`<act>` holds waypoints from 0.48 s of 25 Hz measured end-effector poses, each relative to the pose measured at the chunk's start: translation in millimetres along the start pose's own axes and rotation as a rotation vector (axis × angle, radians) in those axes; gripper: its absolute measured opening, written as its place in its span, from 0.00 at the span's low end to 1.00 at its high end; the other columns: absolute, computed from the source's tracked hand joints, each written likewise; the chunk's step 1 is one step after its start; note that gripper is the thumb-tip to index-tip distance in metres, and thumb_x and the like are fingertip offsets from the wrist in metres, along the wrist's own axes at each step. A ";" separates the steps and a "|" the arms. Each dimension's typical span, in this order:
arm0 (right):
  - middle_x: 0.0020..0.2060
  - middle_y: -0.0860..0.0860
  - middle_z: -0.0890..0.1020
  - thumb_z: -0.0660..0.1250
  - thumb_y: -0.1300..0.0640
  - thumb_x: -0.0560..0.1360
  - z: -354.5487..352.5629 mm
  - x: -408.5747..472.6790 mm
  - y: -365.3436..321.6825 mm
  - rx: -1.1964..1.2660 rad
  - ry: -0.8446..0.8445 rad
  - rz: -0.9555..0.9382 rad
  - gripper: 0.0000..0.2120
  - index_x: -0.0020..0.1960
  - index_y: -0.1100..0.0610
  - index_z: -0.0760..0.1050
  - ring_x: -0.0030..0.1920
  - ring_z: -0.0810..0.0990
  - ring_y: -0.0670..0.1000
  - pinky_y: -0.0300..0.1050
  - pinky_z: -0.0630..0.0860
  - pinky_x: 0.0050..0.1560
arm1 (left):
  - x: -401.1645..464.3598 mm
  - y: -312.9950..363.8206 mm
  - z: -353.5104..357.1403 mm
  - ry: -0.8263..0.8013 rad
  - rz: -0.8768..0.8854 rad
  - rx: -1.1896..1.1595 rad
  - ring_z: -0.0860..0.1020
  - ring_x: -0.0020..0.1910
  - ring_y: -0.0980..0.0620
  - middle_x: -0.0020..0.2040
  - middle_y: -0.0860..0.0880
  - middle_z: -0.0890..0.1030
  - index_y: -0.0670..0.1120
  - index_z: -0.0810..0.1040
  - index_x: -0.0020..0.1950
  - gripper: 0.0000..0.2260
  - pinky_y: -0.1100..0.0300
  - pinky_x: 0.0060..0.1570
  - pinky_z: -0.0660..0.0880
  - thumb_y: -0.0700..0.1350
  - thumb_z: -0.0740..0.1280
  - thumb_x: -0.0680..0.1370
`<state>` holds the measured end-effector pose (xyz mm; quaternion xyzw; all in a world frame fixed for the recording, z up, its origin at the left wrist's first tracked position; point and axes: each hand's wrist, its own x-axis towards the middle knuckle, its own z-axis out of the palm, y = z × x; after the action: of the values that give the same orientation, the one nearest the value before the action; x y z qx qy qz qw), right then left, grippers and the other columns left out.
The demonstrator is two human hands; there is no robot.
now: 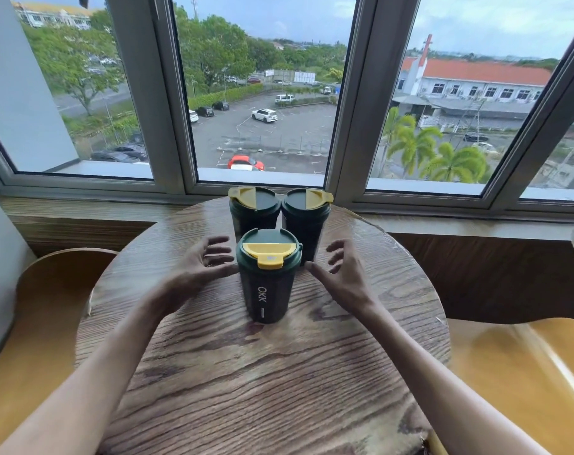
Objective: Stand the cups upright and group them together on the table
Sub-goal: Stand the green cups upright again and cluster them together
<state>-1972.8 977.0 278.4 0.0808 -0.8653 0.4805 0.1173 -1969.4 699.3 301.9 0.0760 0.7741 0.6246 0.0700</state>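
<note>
**Now upright: three cups clustered by the window**

Both hands hang open and empty, fingers spread and curled, flanking the nearest dark green lidded cup with a yellow flip tab (pixel 268 277). The left hand (pixel 201 262) and right hand (pixel 339 269) sit just beside its walls. Two matching dark green cups (pixel 254 208) (pixel 307 211) stand upright behind it, close to the round wood-grain table's (pixel 246 372) far edge. Bare tabletop lies toward the person, forearms reaching inward.
</note>
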 end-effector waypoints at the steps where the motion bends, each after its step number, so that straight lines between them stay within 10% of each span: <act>1: 0.44 0.51 0.78 0.77 0.50 0.70 -1.7 -6.7 2.0 0.022 -0.052 0.009 0.19 0.54 0.52 0.71 0.43 0.78 0.49 0.47 0.79 0.43 | -5.9 -5.5 -7.3 -0.026 -0.010 0.057 0.78 0.60 0.45 0.62 0.46 0.77 0.50 0.73 0.65 0.32 0.49 0.60 0.76 0.51 0.78 0.64; 6: 0.58 0.46 0.78 0.79 0.54 0.68 -16.8 -36.8 -13.5 0.069 -0.440 -0.116 0.34 0.69 0.42 0.67 0.55 0.79 0.44 0.38 0.77 0.47 | -24.4 -7.5 -8.3 -0.286 0.011 0.138 0.78 0.58 0.48 0.61 0.51 0.79 0.52 0.74 0.65 0.28 0.58 0.58 0.76 0.40 0.78 0.67; 12: 0.54 0.44 0.81 0.81 0.47 0.64 9.2 -44.9 -34.6 0.145 -0.221 -0.179 0.38 0.68 0.48 0.67 0.53 0.81 0.43 0.32 0.74 0.47 | -36.5 6.3 31.0 -0.145 0.184 0.169 0.79 0.58 0.55 0.58 0.49 0.81 0.50 0.75 0.64 0.28 0.60 0.55 0.79 0.43 0.79 0.66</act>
<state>-1922.1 952.3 289.2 0.2184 -0.8252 0.5176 0.0578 -1927.2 722.8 302.0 0.1973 0.8066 0.5538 0.0616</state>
